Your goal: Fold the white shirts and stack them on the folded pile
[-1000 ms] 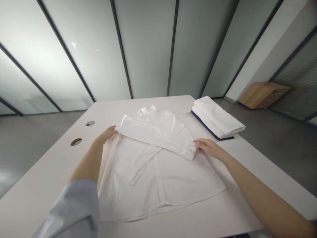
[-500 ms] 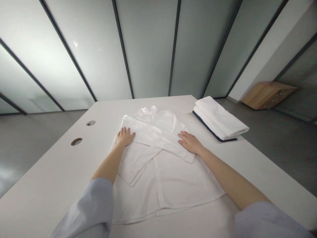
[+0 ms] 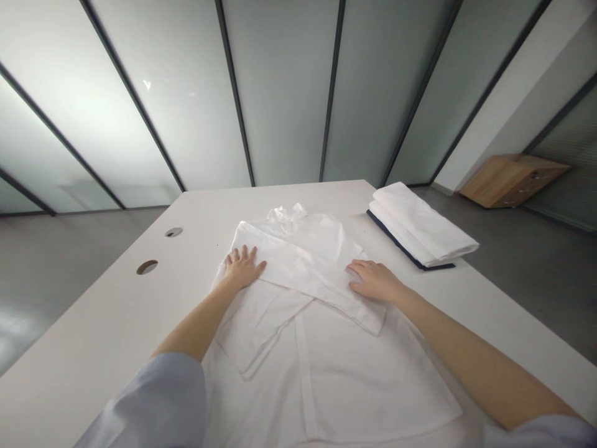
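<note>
White counter (image 3: pixel 116 336): two round holes (image 3: pixel 147 267) at left.
Left hand (image 3: pixel 244 267): fingers spread, flat on shirt, gripping nothing.
White shirt (image 3: pixel 336 354): on counter, under both hands, neither nearer; long axis runs away from the person, collar farthest.
Right hand (image 3: pixel 373 280): loosely extended, resting on shirt, unclenched.
Folded white cloth (image 3: pixel 422 224): atop dark layer (image 3: pixel 397 242).
Wooden cabinet (image 3: pixel 510 179): on floor, contents hidden.

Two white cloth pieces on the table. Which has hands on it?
The spread-out shirt, under the left hand and right hand; the folded cloth lies apart, atop a dark item.
</note>
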The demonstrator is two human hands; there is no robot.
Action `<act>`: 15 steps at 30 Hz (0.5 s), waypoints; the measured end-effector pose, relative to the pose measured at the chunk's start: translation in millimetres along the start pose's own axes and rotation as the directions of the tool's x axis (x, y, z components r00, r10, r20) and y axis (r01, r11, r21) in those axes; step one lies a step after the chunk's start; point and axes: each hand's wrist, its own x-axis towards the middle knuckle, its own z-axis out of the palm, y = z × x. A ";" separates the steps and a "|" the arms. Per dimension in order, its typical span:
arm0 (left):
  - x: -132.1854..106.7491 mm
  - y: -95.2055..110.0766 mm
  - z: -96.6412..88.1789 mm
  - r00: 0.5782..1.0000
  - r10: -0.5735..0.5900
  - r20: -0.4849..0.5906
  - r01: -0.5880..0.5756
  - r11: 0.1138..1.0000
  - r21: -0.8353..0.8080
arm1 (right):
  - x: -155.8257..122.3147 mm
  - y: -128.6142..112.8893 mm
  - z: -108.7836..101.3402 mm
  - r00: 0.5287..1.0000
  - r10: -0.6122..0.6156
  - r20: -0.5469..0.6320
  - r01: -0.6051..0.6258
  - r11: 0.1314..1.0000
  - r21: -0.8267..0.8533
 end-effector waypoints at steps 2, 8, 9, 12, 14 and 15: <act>1.4 0.4 -5.4 1.000 0.018 0.025 -0.018 1.000 -0.025 | 10.1 -0.9 -14.2 0.999 0.044 -0.007 -0.044 0.999 0.018; 32.8 1.2 -14.7 0.993 -0.071 -0.093 0.060 0.991 -0.123 | 68.9 -13.5 -23.2 0.981 0.025 -0.190 -0.011 0.997 0.072; 37.2 2.0 -12.2 0.993 -0.060 -0.098 0.048 0.991 -0.123 | 78.2 -15.7 -18.4 0.981 0.021 -0.193 -0.008 0.998 0.065; 42.4 4.2 -1.9 0.998 -0.015 -0.063 0.009 0.996 -0.089 | 96.9 -19.5 1.0 0.988 0.080 -0.131 -0.075 0.996 0.042; 40.2 5.0 2.8 0.999 -0.011 -0.037 0.009 0.998 -0.069 | 100.6 -19.8 13.2 0.989 0.130 -0.074 -0.127 0.991 0.047; 37.9 5.3 3.7 0.999 -0.015 -0.031 0.013 0.998 -0.062 | 100.2 -19.8 17.9 0.988 0.144 -0.054 -0.141 0.988 0.055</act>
